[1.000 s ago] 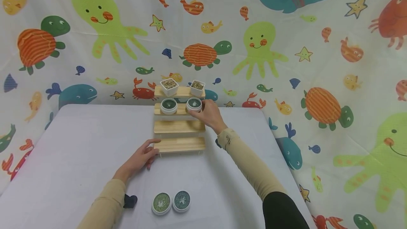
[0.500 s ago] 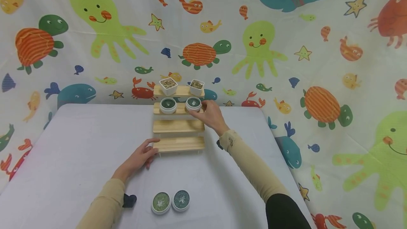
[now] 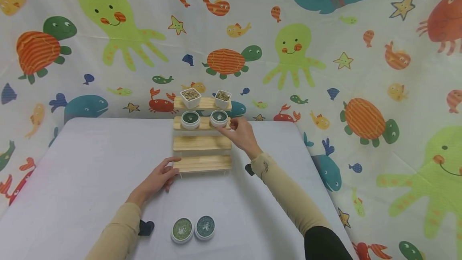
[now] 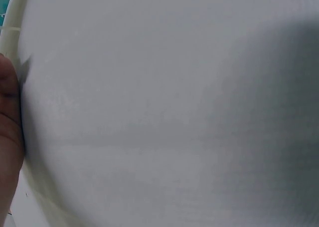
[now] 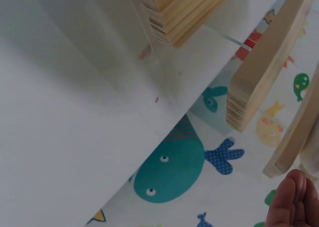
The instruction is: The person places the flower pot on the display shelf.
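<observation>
A tiered wooden display stand stands at the back of the table in the head view. My right hand is at the right end of its second shelf from the top, thumb near the front of a round white tub with dark green contents; the fingers are apart from its side. Straight fingertips show beside the shelf end in the right wrist view. A matching tub sits left on that shelf. My left hand holds the left end of the lowest shelf between finger and thumb.
Two square white bowls of dried bits stand on the top shelf. Nearer on the white table sit a round tub with light green contents and one with blue-green contents. A printed cloth hangs behind.
My right hand has drawn back slightly to the right, its fingers coming away from the tub, which stays on the shelf. My left hand keeps its place on the stand.
</observation>
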Demonstrator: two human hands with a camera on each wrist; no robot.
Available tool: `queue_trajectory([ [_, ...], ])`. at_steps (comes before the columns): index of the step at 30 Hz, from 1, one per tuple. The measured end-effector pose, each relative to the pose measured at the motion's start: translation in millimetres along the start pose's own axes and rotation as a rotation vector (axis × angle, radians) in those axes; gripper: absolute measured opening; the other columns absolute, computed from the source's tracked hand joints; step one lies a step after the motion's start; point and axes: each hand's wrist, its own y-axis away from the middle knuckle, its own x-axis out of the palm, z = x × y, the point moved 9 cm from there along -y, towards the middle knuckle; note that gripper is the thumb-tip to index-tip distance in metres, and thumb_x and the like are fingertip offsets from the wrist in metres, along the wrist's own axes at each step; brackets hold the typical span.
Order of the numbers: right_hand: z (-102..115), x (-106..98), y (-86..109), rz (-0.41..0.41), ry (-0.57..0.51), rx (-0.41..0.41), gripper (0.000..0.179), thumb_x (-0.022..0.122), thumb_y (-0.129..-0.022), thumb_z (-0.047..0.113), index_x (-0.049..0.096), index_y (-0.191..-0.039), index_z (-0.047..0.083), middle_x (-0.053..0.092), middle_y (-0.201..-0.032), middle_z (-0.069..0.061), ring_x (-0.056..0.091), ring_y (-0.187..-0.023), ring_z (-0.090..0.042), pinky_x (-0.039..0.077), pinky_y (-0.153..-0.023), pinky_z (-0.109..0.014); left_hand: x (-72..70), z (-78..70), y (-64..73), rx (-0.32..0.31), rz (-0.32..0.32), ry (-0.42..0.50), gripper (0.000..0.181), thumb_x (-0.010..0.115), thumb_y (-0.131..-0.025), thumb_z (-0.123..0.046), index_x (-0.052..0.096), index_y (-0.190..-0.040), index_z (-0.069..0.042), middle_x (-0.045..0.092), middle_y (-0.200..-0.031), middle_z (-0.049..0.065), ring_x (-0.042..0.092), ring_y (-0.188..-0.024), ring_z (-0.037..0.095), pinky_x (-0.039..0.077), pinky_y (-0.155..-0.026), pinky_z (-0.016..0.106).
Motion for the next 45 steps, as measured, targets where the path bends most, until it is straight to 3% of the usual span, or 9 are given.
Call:
queue_trajectory([
  [23, -16.1, 6.0, 22.8, 0.036, -0.042, 0.093, 0.058, 0.078, -0.081, 0.043, 0.061, -0.116, 0.001, 0.062, -0.105, -0.015, 0.054, -0.091, -0.021, 0.049, -0.08, -0.035, -0.6, 3.2, -1.8, -0.007, -0.013, -0.008, 0.051, 0.056, -0.1, -0.036, 0.037, -0.144, -0.018, 0.044, -0.07, 0.003, 0.045, -0.055, 0.016, 0.049, -0.051, 0.032],
  [29, -17.0, 8.3, 28.4, 0.039, -0.038, 0.09, 0.059, 0.077, -0.082, 0.043, 0.061, -0.118, 0.0, 0.061, -0.104, -0.011, 0.055, -0.092, -0.02, 0.05, -0.081, -0.034, -0.3, 1.9, -1.5, 0.011, -0.003, -0.008, 0.052, 0.055, -0.101, -0.033, 0.036, -0.145, -0.015, 0.044, -0.069, 0.003, 0.045, -0.054, 0.015, 0.049, -0.051, 0.032],
  [45, -22.8, 16.2, 47.2, 0.079, -0.058, 0.077, 0.057, 0.079, -0.081, 0.042, 0.063, -0.116, 0.001, 0.063, -0.102, -0.006, 0.059, -0.093, -0.02, 0.051, -0.084, -0.034, -2.3, 4.7, -2.6, -0.006, -0.012, -0.005, 0.051, 0.056, -0.1, -0.035, 0.037, -0.144, -0.018, 0.044, -0.068, 0.003, 0.045, -0.054, 0.015, 0.049, -0.051, 0.032],
])
